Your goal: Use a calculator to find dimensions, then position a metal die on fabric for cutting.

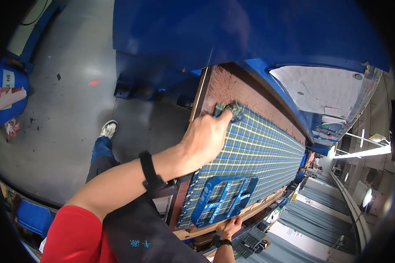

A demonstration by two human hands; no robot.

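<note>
A long stack of plaid cloth, green, blue and white, lies on a brown-topped table. My left hand is closed at the cloth's far corner, gripping a crumpled wad of plaid cloth. Its fingertips are partly hidden. At the near side of the table, my right hand rests on the wooden edge with its fingers apart, beside a blue flat piece with rectangular openings. That blue piece lies on top of the plaid cloth. Both wrists wear a dark band.
A large blue machine body overhangs the table's far side, with a whitish panel on it. A blue bin holding scraps stands at the left. Red scraps lie on the grey floor. Dark green pieces are piled near my right wrist.
</note>
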